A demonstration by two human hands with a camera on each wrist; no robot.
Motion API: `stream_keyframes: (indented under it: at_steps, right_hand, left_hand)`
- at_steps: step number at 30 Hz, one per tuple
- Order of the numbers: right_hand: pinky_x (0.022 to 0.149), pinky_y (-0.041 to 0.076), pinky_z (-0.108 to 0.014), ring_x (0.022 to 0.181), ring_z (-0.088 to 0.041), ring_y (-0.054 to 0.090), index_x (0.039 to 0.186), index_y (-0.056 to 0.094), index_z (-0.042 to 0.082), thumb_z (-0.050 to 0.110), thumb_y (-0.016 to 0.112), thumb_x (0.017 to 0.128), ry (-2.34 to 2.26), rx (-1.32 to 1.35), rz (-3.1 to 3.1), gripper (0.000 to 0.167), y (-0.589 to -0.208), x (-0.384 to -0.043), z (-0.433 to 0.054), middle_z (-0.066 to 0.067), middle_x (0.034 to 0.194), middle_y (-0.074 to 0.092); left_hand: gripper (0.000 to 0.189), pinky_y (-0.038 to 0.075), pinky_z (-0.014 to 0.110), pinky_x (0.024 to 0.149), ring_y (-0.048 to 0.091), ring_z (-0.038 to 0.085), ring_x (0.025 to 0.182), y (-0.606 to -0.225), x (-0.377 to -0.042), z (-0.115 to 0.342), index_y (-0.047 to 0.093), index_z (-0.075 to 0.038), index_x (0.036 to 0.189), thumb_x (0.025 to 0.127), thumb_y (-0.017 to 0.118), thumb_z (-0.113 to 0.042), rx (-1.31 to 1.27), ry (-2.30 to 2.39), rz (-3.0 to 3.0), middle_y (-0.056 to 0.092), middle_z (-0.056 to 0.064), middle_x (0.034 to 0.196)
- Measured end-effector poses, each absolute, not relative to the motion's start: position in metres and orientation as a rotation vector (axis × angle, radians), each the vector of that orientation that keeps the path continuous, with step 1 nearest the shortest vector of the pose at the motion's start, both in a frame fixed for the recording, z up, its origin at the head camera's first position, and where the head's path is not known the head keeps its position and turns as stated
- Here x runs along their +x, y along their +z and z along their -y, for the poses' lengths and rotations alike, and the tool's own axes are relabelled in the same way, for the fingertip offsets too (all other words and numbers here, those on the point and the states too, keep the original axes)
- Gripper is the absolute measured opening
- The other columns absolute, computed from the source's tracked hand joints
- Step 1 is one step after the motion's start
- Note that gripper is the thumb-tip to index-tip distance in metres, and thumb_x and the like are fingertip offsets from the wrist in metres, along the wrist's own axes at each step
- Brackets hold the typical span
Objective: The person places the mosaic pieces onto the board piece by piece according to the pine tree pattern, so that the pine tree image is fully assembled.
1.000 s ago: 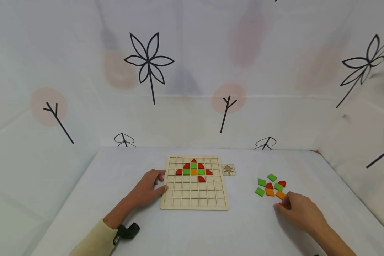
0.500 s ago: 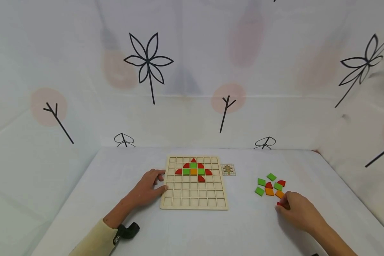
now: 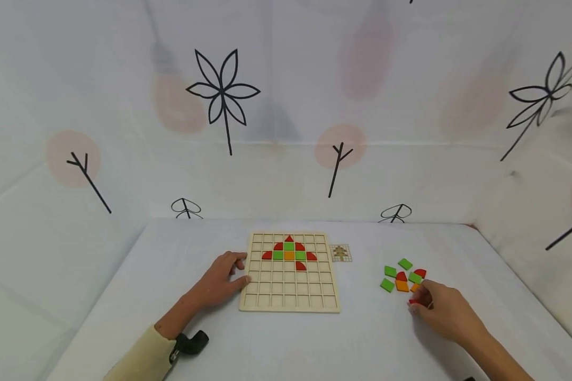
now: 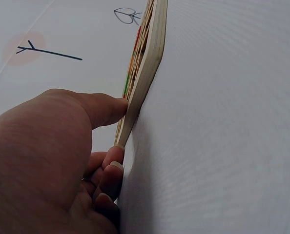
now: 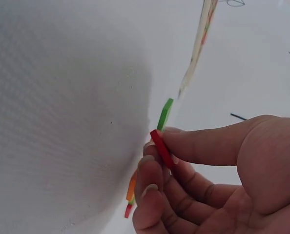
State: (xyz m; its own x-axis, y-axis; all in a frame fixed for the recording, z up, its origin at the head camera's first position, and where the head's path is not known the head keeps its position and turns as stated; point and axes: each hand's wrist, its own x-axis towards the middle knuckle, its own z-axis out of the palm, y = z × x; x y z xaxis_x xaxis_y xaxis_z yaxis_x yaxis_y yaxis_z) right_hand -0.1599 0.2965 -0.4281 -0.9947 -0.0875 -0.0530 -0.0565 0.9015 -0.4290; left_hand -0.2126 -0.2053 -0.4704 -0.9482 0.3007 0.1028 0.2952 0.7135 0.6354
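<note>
A square wooden grid board lies on the table, with red, green and orange tiles set in its upper rows. My left hand rests at the board's left edge, thumb and fingertips touching it; the left wrist view shows the thumb against the rim. At the right, my right hand pinches a red tile between thumb and fingers, just off the tabletop. The tile shows mostly edge-on, so its full outline is hidden. Beside that hand lies a loose group of green tiles, orange tiles and red tiles.
A small pattern card with a tree drawn on a grid lies against the board's right side. White cloth with printed plants rises behind and at both sides of the white table. A dark strap piece sits at the left wrist.
My right fingers have shifted on the red tile, which now shows more clearly at their tips and slightly higher. The left hand and the board stay in place.
</note>
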Motion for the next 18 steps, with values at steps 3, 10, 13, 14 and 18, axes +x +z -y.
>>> stream_keyframes:
  at_steps: [3, 10, 13, 14, 18]
  right_hand:
    - [0.067, 0.049, -0.031, 0.078, -0.017, 0.059, 0.094, 0.066, 0.007, 0.011, 0.081, 0.091, -0.695, -0.131, -3.019, 0.016, -0.427, -0.160, -0.296, 0.002, 0.083, 0.065]
    - [0.066, 0.048, -0.027, 0.077, -0.014, 0.058, 0.096, 0.068, 0.010, 0.013, 0.081, 0.091, -0.800, -0.225, -3.049, 0.014, -0.420, -0.159, -0.282, 0.004, 0.085, 0.066]
    - [0.066, 0.048, -0.026, 0.075, -0.012, 0.058, 0.096, 0.068, 0.012, 0.012, 0.080, 0.091, -0.847, -0.272, -3.054, 0.014, -0.418, -0.159, -0.275, 0.005, 0.085, 0.066]
    - [0.066, 0.048, -0.026, 0.074, -0.011, 0.058, 0.096, 0.068, 0.012, 0.012, 0.080, 0.091, -0.856, -0.285, -3.052, 0.013, -0.417, -0.159, -0.272, 0.006, 0.085, 0.066]
    - [0.064, 0.047, -0.026, 0.072, -0.011, 0.058, 0.097, 0.068, 0.013, 0.010, 0.080, 0.091, -0.883, -0.317, -3.034, 0.013, -0.413, -0.163, -0.261, 0.006, 0.084, 0.066]
  left_hand:
    - [0.059, 0.041, 0.033, 0.085, 0.047, 0.013, 0.098, -0.470, -0.213, 0.205, 0.053, -0.001, 0.151, 0.100, 0.074, -0.022, 0.509, 1.079, -2.896, 0.056, -0.003, 0.111]
    - [0.059, 0.041, 0.033, 0.085, 0.047, 0.013, 0.098, -0.471, -0.213, 0.205, 0.053, -0.001, 0.151, 0.100, 0.074, -0.023, 0.498, 1.068, -2.896, 0.056, -0.003, 0.110]
    - [0.059, 0.042, 0.033, 0.085, 0.047, 0.013, 0.097, -0.472, -0.214, 0.205, 0.053, -0.002, 0.151, 0.100, 0.074, -0.023, 0.489, 1.065, -2.901, 0.056, -0.003, 0.110]
    - [0.059, 0.042, 0.033, 0.085, 0.047, 0.013, 0.097, -0.472, -0.214, 0.205, 0.053, -0.002, 0.151, 0.100, 0.075, -0.023, 0.488, 1.064, -2.902, 0.056, -0.003, 0.110]
    - [0.059, 0.041, 0.033, 0.085, 0.047, 0.013, 0.097, -0.472, -0.214, 0.205, 0.053, -0.002, 0.151, 0.100, 0.075, -0.023, 0.495, 1.061, -2.902, 0.056, -0.003, 0.110]
